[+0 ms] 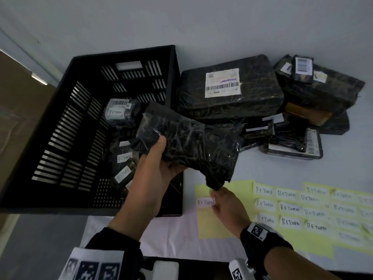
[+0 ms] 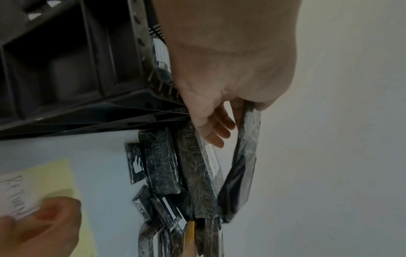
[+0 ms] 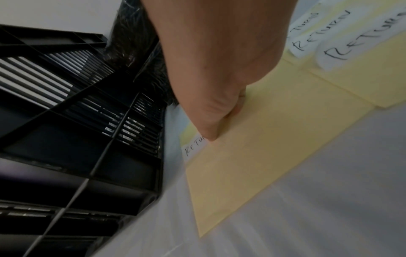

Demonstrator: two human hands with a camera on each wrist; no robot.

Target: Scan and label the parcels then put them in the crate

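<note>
The white table (image 1: 232, 33) is bare along its far side and at the near edge in front of the sheets. The black slatted plastic crate (image 1: 60, 126) takes the left part, its right wall just beside the pile. At least four wrapped parcels with white RETURN labels lie inside it (image 1: 121, 114). To its right sits a pile of dark film-wrapped parcels (image 1: 230, 87), about six, though the overlaps hide an exact count; the largest carries a white barcode label. Two pale yellow backing sheets (image 1: 302, 219) lie at the front right; the right one carries roughly a dozen white handwritten RETURN stickers in three rows, the far ones blurred.

The left hand (image 1: 155, 170) is raised, palm up, thumb on top and fingers curled beneath a dark crinkled soft-wrapped parcel (image 1: 189, 144), which hangs in the air over the crate's right rim and the table. The right hand (image 1: 228, 207) reaches down onto the left sheet, thumb and fingertips (image 3: 211, 133) pinching the single white RETURN sticker (image 1: 205, 202) at its edge.
</note>
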